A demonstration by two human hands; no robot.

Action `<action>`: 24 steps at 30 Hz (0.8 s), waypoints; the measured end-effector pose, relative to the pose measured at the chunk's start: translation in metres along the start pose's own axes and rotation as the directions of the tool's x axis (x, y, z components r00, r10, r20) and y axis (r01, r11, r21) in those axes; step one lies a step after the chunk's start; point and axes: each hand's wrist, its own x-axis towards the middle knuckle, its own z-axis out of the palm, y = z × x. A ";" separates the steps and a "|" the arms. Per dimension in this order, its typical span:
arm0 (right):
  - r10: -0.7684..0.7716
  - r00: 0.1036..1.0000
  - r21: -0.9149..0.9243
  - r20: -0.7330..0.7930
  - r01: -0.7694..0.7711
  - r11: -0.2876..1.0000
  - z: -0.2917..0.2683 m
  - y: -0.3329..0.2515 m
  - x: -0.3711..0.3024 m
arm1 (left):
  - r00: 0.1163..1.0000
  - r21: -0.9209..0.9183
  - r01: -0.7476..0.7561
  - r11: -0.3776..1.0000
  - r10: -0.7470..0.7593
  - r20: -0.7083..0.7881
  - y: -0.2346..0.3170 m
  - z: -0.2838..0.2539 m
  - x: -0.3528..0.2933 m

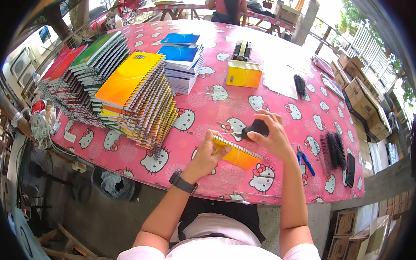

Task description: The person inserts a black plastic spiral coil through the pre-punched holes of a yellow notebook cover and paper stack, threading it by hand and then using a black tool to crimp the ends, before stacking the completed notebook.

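My left hand grips a small yellow-orange spiral notebook by its left end, thumb on top. The notebook's wire coil runs along its upper edge, and a loose tail of coil sticks out past the right end. My right hand is curled around a black rounded object just beyond the notebook, thumb on one side and fingers on the other. What kind of object it is I cannot make out. Blue-handled pliers lie on the table right of my right forearm.
At left stand stacks of yellow notebooks, green notebooks and red notebooks. Blue notebooks and a yellow pad stack sit farther back. Black coils and a phone lie near the right edge.
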 end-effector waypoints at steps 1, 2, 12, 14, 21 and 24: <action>0.065 0.996 0.218 0.066 -0.078 0.973 -0.003 -0.020 0.005 | 1.000 0.034 -0.002 0.999 0.002 -0.007 0.005 0.001 -0.001; 0.113 0.983 0.421 0.145 -0.164 0.892 -0.002 -0.045 0.008 | 0.998 0.034 -0.051 0.998 0.052 -0.026 0.007 0.000 -0.002; 0.137 0.968 0.746 0.210 -0.249 0.617 -0.019 -0.084 0.009 | 0.981 -0.059 -0.152 0.987 0.143 -0.133 0.035 -0.010 -0.005; 0.093 0.979 0.733 0.183 -0.199 0.651 -0.018 -0.085 0.010 | 0.977 -0.023 -0.179 0.984 0.175 -0.121 0.040 -0.010 -0.007; 0.065 0.994 0.597 0.087 -0.105 0.795 -0.018 -0.088 0.011 | 0.962 0.111 -0.187 0.976 0.205 -0.178 0.062 -0.005 -0.014; -0.002 0.997 0.511 0.082 -0.040 0.859 -0.021 -0.094 0.014 | 0.964 0.136 -0.133 0.982 0.160 -0.213 0.064 -0.007 -0.018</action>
